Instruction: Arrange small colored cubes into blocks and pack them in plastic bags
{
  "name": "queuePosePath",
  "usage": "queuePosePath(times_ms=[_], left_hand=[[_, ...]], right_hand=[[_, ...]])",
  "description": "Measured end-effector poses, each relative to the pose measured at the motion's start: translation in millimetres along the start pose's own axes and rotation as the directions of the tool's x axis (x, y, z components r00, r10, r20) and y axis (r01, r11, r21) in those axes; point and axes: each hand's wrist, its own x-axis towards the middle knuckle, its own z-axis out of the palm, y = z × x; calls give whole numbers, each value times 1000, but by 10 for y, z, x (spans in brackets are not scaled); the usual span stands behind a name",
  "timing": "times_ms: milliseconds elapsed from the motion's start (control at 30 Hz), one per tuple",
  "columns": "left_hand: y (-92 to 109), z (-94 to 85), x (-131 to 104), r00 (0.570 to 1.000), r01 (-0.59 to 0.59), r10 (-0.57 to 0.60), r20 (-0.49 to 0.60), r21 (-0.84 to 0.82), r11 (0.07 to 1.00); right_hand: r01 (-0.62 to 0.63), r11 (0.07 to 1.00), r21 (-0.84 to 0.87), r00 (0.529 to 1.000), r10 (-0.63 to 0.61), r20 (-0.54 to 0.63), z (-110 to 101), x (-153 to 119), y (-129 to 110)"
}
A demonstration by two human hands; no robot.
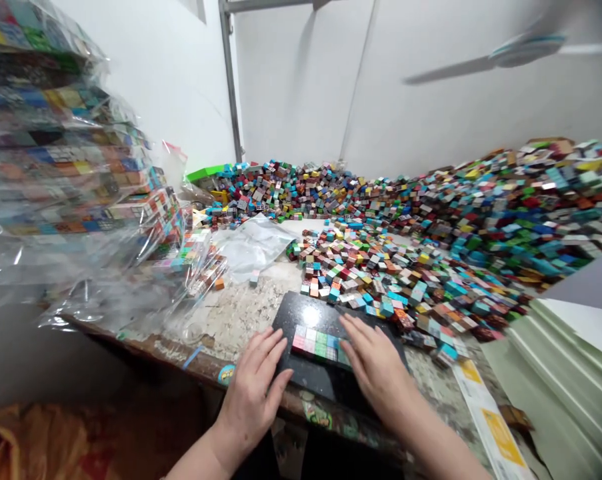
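Hands [255, 383] by blocks [315, 341] inside slab [313, 379] edges, tabletop [231, 310] room leftward

White walls [411, 113] are rising behind a worn table [245, 307].
A grey metal post [231, 87] is standing past the far edge; a fan [528, 50] is showing above the far right corner.

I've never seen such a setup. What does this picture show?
No machine here: these are a person's bare left hand and right hand. The one picture comes from a camera worn on their head. On the table lies a dark board bearing a short strip of blocks. Beyond are heaps of loose blocks; at left, stacked blocks sit in clear plastic. The left hand is open at the board's left side, holding nothing visible. The right hand overlaps the strip's right end; I cannot tell whether it grips any.
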Motion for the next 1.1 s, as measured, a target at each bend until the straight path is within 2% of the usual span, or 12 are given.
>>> queuePosePath(times_ms=[100,233,333,467,567,733,900,1000,1100], left_hand=[[196,47,201,991,-117,117,65,-7,993],[489,230,452,945,-241,243,220,-37,970],[640,448,578,916,-319,325,235,-66,945],[734,697,658,884,-384,387,263,-68,921],[742,751,681,874,-391,396,281,-77,917],[685,659,723,865,-381,390,314,-92,920],[595,608,753,861,-393,394,320,-71,917],[527,607,751,859,-406,401,319,-56,912],[441,597,741,854,-413,406,325,-51,910]], right_hand=[[-62,998,5,998,62,-1,43,234,319],[-81,996,-39,997,81,2,162,599,536],[-117,991,-63,993,118,14,233,798,648],[-185,977,-101,980,191,48,271,916,791],[-207,973,-104,974,215,74,283,931,816],[-239,970,-48,967,242,83,345,943,797],[-224,971,84,973,217,85,422,958,909],[-221,960,172,975,211,76,366,906,972],[-211,944,254,977,198,75,201,754,985]])
